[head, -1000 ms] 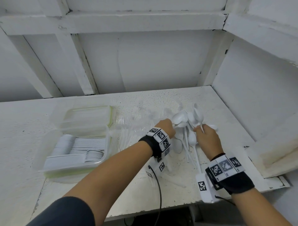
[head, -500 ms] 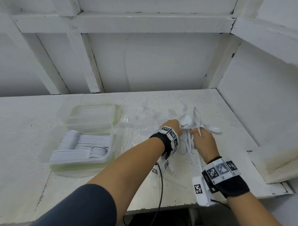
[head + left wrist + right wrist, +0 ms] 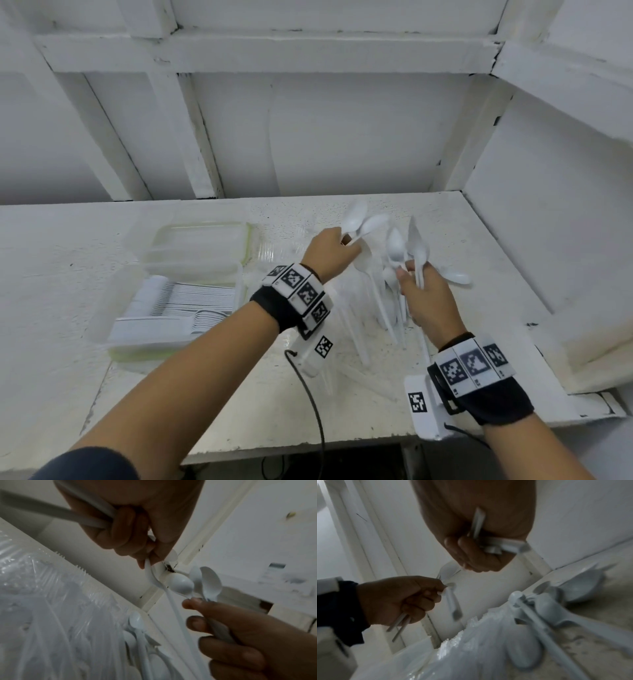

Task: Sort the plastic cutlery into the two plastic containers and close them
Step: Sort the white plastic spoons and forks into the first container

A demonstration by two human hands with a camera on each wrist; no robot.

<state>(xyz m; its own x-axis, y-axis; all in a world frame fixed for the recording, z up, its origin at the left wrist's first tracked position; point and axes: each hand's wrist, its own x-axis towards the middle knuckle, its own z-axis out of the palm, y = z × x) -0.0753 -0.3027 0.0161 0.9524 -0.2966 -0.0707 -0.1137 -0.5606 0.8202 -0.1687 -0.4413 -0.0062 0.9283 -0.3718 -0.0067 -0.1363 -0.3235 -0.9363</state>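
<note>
My left hand grips a few white plastic spoons by their handles, bowls pointing up and away; the left wrist view shows its fingers curled round the handles. Just to its right, my right hand holds its own bunch of spoons upright. Beneath both hands lies a loose pile of white spoons on the white table. At the left an open clear container holds neat rows of white cutlery. Behind it stands a second clear container.
Crinkled clear plastic packaging lies between the containers and the spoon pile. One spoon lies alone to the right. White walls close the table at the back and right. A raised white ledge sits at the right front corner.
Both hands have lifted from the pile with spoons in them. The left hand has risen and drawn away from the right, so the two bunches stand apart.
</note>
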